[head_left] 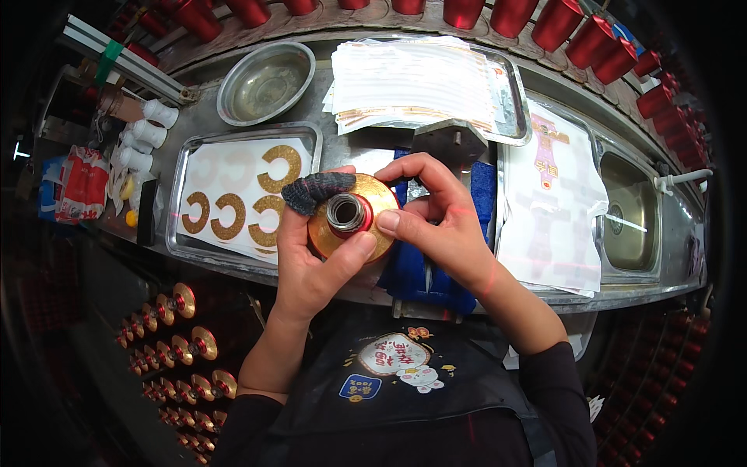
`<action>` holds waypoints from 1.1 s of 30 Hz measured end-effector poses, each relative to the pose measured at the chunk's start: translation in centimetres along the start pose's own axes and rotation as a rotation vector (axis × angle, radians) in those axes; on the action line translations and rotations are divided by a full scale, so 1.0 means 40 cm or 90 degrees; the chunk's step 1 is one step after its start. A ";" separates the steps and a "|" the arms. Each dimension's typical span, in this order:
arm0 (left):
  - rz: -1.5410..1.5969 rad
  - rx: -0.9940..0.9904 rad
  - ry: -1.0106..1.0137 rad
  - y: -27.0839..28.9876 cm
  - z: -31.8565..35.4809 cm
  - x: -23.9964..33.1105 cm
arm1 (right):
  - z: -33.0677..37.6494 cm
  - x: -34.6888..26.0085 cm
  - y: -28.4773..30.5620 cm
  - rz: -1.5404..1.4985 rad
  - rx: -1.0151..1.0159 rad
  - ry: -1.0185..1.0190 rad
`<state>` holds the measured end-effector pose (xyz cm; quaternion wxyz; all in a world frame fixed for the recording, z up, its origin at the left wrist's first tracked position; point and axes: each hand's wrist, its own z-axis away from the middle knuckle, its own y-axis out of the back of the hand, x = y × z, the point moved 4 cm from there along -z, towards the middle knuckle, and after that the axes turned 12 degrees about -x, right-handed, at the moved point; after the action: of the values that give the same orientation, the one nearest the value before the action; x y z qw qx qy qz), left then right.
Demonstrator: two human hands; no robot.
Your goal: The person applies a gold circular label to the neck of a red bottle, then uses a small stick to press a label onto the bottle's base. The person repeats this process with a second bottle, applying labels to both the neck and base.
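Work in hand, one: gold-shouldered piece (369,192), held near the front of your bench (198,117), its threaded metal neck facing up. Left hand (305,261), one: closed around the piece's side, dark cover (317,191) on one finger. Right hand (445,222), one: thumb against the gold face, bent index finger at the far rim.

Step, as judged: you seem to be smoothing a gold trim onto the shoulder; whether one lies there, you cannot tell. Next move likely calls for turning the piece evenly under your right thumb.

Counted: gold C-shaped pieces (229,216), four plainly, plus a sliver of another, on one tray (174,233); round basin (266,82), one; paper stack (408,86), one; sink (622,241), one; red cups (559,23), too many to count.
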<state>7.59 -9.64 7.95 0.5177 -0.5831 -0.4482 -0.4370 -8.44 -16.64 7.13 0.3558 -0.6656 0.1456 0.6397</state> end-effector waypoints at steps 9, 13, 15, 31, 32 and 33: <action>0.003 0.006 -0.004 0.000 0.003 -0.003 | -0.009 0.010 0.006 -0.053 -0.012 -0.001; -0.005 0.008 0.005 0.007 0.003 -0.005 | -0.017 0.011 0.009 -0.015 -0.014 0.012; -0.015 0.007 0.006 0.007 0.002 -0.002 | -0.018 0.018 0.033 -0.030 0.011 -0.009; -0.035 -0.034 -0.005 0.004 0.027 -0.004 | -0.014 -0.107 0.033 0.446 0.062 0.192; -0.018 -0.034 0.000 0.003 0.023 -0.003 | -0.037 -0.114 0.040 0.431 0.038 0.181; -0.005 -0.032 0.006 0.001 0.022 -0.002 | -0.059 -0.120 0.048 0.417 0.057 0.130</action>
<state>7.65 -8.75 7.81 0.5032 -0.5921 -0.4371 -0.4529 -8.59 -20.78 11.02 0.1442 -0.6281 0.4142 0.6428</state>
